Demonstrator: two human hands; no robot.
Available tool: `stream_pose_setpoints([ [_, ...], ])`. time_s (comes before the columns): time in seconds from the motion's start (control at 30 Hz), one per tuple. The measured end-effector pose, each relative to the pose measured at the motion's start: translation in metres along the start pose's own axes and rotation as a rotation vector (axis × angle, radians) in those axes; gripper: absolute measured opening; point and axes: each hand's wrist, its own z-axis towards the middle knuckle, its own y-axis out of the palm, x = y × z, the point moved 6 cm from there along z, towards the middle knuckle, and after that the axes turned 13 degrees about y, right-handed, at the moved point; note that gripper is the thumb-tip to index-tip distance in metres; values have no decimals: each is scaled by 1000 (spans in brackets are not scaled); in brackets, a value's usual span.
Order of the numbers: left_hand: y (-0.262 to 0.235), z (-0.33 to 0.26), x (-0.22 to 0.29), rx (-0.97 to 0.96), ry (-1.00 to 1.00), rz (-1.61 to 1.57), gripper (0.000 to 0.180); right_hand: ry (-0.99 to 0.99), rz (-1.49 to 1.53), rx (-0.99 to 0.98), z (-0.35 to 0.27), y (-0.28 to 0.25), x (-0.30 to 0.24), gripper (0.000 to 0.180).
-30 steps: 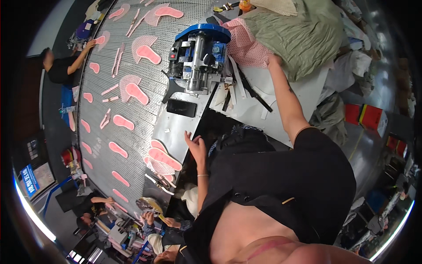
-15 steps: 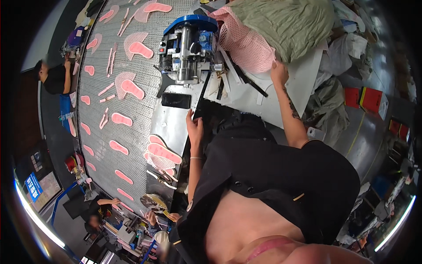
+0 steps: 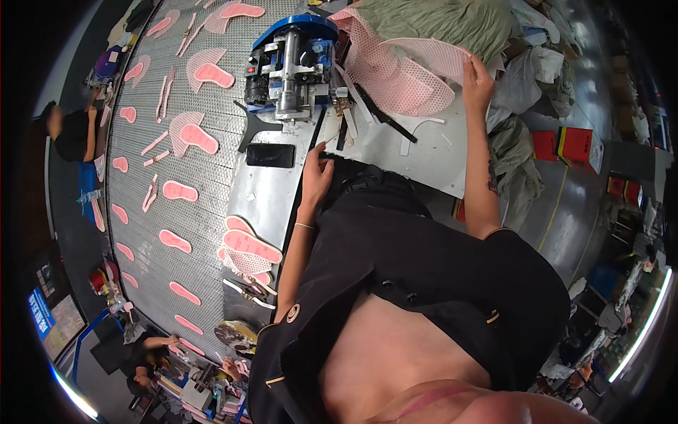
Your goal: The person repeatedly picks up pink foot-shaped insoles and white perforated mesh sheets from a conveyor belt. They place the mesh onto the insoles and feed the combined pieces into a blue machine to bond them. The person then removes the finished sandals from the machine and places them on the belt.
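Right hand point(image 3: 479, 88): thumb and fingers pinched on the edge of a curved, pink perforated-mesh piece point(image 3: 436, 59) — beside the crumpled olive-green cloth point(image 3: 441, 21), over the pale grey worktop point(image 3: 441, 159). Left hand point(image 3: 317, 175): empty, fingers loosely parted — near a black rectangular phone point(image 3: 270, 155).

belt point(image 3: 212, 180): pink soles point(image 3: 180, 191) | metal ledge point(image 3: 272, 187): phone point(image 3: 270, 155) | table point(image 3: 445, 155): black strip point(image 3: 388, 116), pink mesh point(image 3: 417, 92)
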Motion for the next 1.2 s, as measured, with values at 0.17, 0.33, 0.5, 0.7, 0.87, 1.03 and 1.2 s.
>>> stream_pose_setpoints([
  [0.17, 11, 31, 39, -26, 95, -121, 41, 13, 110, -128, 25, 6, -31, 24],
  [0.33, 16, 35, 58, -13, 117, -220, 39, 34, -67, -216, 46, 57, -14, 21],
  [0.5, 15, 12, 42, -22, 61, -199, 36, -161, 257, -104, 62, 22, -66, 19],
  [0.7, 1, 22, 86, 136, 181, -208, 34, -29, 404, -684, 27, 26, -112, 14],
  [0.87, 7, 41, 105, 131, 186, -303, 33, -88, 162, -952, -108, 107, -128, 20],
  [1.03, -3, 42, 49, 248, 34, -178, 32, 215, 114, -1072, -144, 128, -101, 19],
  [1.2, -10, 41, 13, 394, -22, -317, 33, 540, 377, -1337, -164, 135, -48, 18],
])
